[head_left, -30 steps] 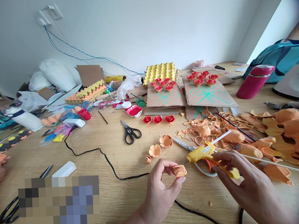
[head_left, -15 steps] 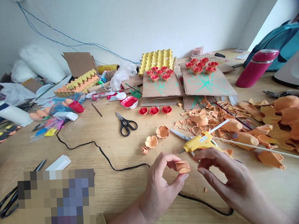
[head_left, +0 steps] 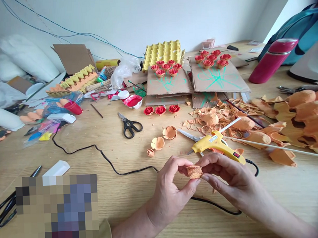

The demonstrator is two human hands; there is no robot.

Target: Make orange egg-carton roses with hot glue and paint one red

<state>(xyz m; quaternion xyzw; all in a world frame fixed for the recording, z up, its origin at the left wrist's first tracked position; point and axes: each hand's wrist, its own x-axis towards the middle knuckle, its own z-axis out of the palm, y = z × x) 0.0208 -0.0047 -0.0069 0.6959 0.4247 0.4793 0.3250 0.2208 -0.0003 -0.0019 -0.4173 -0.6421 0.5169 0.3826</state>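
i have the left hand [head_left: 172, 185] pinching a small orange piece [head_left: 194, 171] between thumb and fingers, while the right hand [head_left: 230, 179] grips its other side with thumb and fingertips. from my remote view, the piece is held above the table [head_left: 87, 164], nearer me than the yellow glue gun [head_left: 213, 144]. i see two orange petal cups [head_left: 157, 143] and a small bud [head_left: 150, 152] beyond the left hand, black-handled scissors [head_left: 131, 127] farther back.

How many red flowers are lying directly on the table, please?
3. They form a row in front of the left cardboard: the left flower, the middle flower and the right flower. Clutter elsewhere could hide others.
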